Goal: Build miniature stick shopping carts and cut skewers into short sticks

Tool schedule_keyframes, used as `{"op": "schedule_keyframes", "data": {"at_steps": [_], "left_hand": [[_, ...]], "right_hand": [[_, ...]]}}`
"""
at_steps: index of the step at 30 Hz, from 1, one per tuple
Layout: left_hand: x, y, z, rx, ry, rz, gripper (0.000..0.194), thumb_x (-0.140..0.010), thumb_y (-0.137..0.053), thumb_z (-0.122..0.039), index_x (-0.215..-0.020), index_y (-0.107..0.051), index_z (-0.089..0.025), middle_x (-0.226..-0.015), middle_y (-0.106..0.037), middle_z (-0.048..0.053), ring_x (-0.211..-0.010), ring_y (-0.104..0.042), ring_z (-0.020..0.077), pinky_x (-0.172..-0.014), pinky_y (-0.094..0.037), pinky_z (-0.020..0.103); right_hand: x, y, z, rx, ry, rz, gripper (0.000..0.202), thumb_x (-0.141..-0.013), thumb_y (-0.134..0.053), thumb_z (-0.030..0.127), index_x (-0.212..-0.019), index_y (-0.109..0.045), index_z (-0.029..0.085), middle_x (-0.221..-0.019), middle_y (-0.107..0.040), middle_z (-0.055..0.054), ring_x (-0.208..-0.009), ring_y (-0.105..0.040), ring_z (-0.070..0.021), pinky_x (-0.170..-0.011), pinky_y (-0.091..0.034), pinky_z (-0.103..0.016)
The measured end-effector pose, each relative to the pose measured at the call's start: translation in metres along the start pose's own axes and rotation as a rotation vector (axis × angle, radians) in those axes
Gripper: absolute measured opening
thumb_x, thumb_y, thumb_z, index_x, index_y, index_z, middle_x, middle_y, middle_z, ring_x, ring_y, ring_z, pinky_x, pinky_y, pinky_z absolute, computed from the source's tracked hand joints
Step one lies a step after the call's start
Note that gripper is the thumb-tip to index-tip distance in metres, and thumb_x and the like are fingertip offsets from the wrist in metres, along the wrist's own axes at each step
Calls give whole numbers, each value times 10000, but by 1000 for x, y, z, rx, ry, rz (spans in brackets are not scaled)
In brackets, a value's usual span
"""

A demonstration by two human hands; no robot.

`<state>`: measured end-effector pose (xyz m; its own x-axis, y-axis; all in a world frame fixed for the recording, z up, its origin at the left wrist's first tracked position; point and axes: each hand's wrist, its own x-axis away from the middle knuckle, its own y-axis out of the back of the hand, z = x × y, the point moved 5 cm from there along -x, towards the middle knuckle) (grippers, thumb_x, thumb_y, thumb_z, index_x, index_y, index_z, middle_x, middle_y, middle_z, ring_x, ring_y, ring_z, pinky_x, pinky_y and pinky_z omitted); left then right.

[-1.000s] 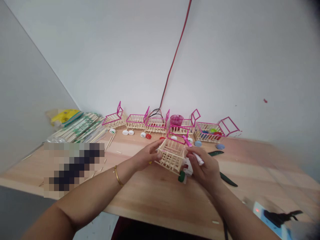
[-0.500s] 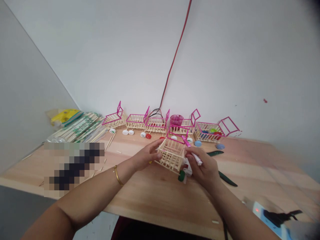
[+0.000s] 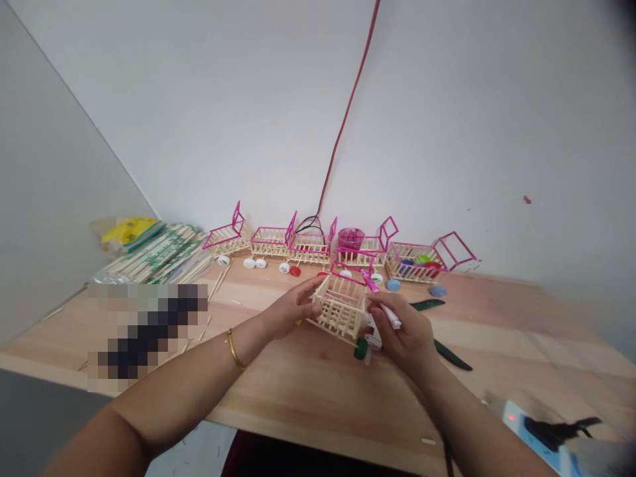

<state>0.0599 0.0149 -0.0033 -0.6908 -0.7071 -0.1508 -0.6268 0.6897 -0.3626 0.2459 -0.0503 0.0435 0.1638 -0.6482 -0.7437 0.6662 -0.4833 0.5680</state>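
Observation:
A small cart made of wooden sticks (image 3: 340, 311) is tilted above the table, its pale lattice side facing me and a green bottle-cap wheel (image 3: 361, 348) at its lower right. My left hand (image 3: 297, 307) grips the cart's left side between thumb and fingers. In my right hand (image 3: 401, 328) is a white pen-shaped tool (image 3: 390, 314) with a magenta front end; whether it is a marker or a brush I cannot tell. That end lies against the magenta top bars at the cart's far right. A white item (image 3: 372, 334) is partly hidden behind the right hand.
Several stick carts (image 3: 271, 242) with magenta rims line the wall, with a magenta-stained cup (image 3: 350, 238) among them. Packs of sticks (image 3: 154, 255) lie left. Two dark green blades (image 3: 453, 356) lie right, and a power strip (image 3: 539, 437) is at the front right.
Almost nothing differs. Both hands keep the same hold on the cart and the pen-shaped tool, with only a very slight shift of the cart.

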Motion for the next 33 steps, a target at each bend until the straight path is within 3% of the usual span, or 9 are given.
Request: {"op": "schedule_keyframes", "data": {"at_steps": [11, 19, 25, 33], "left_hand": [[-1, -1, -1, 14, -43, -5, 744, -694, -781, -332, -1363, -471, -228, -1406, -475, 145, -1253, -489, 333, -989, -407, 389], [-1, 6, 1, 50, -64, -82, 843, -625, -823, -194, -1362, -430, -307, -1482, -367, 100, -1247, -492, 295, -990, -432, 371], [-1, 0, -2, 60, -82, -57, 921, -579, -848, -158, -1375, -409, -308, -1491, -350, 89, -1318, -414, 306, -1019, -421, 365], [-2, -1, -2, 38, -67, -31, 878, -576, -854, -193, -1347, -449, -307, -1485, -356, 85, -1262, -477, 300, -1002, -439, 370]], "right_hand": [[-1, -1, 1, -9, 11, -6, 202, -902, -516, 254, -1091, -582, 226, -858, -681, -42, -770, -653, -180, -702, -517, -305], [0, -7, -5, -59, -111, 47, 340, -871, -555, 298, -1195, -497, 212, -932, -640, -56, -800, -629, -184, -748, -514, -332], [3, -15, -14, -135, -241, 113, 585, -825, -609, 386, -1341, -372, 242, -1286, -539, -125, -1029, -612, -249, -841, -514, -411], [7, -22, -19, -198, -304, 157, 595, -820, -614, 373, -1353, -373, 265, -1283, -547, -114, -1108, -592, -276, -905, -498, -446]]}}
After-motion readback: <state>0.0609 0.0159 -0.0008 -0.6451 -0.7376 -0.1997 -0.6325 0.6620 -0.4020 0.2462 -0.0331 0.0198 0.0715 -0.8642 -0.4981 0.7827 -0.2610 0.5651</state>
